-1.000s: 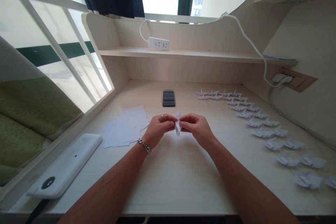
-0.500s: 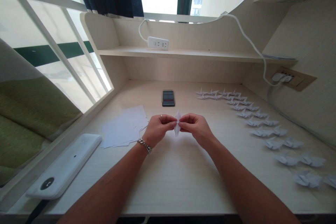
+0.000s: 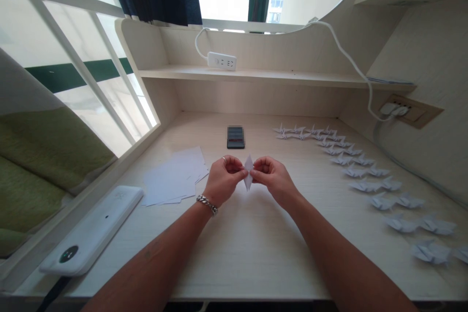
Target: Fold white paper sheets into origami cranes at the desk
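A small piece of folded white paper (image 3: 248, 183), shaped like a narrow diamond, is held upright over the middle of the desk. My left hand (image 3: 225, 179) pinches its left side between thumb and fingers. On the opposite side, my right hand (image 3: 272, 175) has the same kind of pinch on it. The fingertips nearly meet at the paper's middle and cover part of it. Left of my hands lies a loose stack of white paper sheets (image 3: 170, 178). Rows of folded paper cranes (image 3: 341, 159) stand along the right side of the desk.
A small dark device (image 3: 236, 137) lies just beyond my hands. At the left front is a white oblong device (image 3: 95, 229) with a round display and a black strap. A power strip (image 3: 222, 61) sits on the shelf (image 3: 263, 76); a white cable (image 3: 351, 61) hangs at the right.
Both hands stay on the folded paper; my left wrist and fingers have turned slightly. The whole view has shifted a little.
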`<act>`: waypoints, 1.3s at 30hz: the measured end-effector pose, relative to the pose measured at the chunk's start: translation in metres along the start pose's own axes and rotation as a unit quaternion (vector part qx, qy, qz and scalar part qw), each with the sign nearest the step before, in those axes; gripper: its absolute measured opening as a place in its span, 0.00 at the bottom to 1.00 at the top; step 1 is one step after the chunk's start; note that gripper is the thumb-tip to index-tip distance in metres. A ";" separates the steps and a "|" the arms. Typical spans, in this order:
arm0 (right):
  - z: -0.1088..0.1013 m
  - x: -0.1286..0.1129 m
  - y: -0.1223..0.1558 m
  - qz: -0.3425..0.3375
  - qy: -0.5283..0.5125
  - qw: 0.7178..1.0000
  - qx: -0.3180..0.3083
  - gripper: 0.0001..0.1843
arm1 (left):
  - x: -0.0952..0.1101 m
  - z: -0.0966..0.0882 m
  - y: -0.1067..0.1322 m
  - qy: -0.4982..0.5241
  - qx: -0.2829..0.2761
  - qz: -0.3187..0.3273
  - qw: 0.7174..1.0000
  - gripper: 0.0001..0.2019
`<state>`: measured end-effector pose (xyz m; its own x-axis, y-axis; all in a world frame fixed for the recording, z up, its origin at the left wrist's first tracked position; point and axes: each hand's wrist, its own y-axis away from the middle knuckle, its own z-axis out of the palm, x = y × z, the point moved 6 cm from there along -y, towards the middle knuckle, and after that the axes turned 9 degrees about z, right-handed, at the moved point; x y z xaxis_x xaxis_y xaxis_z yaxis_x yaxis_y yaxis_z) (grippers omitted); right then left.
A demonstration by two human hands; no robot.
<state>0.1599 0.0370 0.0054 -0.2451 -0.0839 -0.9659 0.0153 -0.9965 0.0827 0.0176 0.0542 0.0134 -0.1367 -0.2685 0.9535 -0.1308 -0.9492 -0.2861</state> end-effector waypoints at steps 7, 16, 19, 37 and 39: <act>-0.002 0.002 -0.002 -0.042 0.024 0.998 0.045 0.18 | -0.001 -0.003 0.000 0.017 0.031 0.014 0.999 0.16; 0.006 -0.009 0.012 -0.153 0.218 0.960 0.088 0.10 | 0.003 -0.011 0.001 -0.060 0.091 0.067 0.992 0.14; 0.007 -0.001 0.006 -0.110 0.167 0.979 0.048 0.14 | 0.001 -0.006 0.003 -0.062 0.058 0.065 0.994 0.11; 0.000 0.007 -0.001 0.035 0.033 0.999 -0.003 0.14 | -0.003 -0.002 -0.003 -0.032 -0.056 -0.021 0.998 0.10; -0.001 0.006 -0.001 0.041 0.034 0.999 0.001 0.14 | -0.001 -0.001 -0.002 -0.027 -0.065 -0.032 0.997 0.10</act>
<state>0.1594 0.0374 -0.0003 -0.1772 -0.1650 -0.9702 0.0314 -0.9863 0.1620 0.0166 0.0565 0.0127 -0.0717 -0.2197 0.9729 -0.2637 -0.9366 -0.2309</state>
